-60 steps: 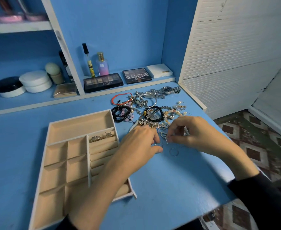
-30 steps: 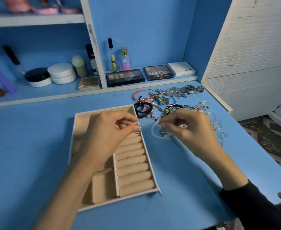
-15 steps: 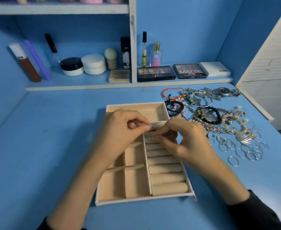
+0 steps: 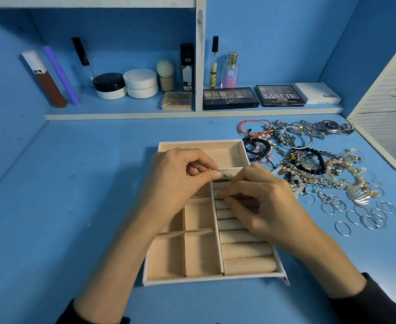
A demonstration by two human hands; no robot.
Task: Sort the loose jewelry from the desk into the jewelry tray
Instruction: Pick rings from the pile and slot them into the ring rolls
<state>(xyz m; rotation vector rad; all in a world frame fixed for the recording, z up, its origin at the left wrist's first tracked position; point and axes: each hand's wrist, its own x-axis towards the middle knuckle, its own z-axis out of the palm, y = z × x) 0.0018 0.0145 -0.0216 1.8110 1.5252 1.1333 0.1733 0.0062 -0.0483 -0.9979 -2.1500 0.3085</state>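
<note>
Head view: beige compartmented jewelry tray (image 4: 166, 253), ring rolls.

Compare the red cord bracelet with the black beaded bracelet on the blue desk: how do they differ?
The red cord bracelet is a thin plain loop; the black beaded bracelet is thicker, made of round beads. The red one lies at the far edge of the pile, nearest the shelf, mostly on bare desk; the black one sits mid-pile, draped over a silver shell-shaped piece. Both lie flat on the desk, outside the beige jewelry tray, untouched by either hand.
</note>
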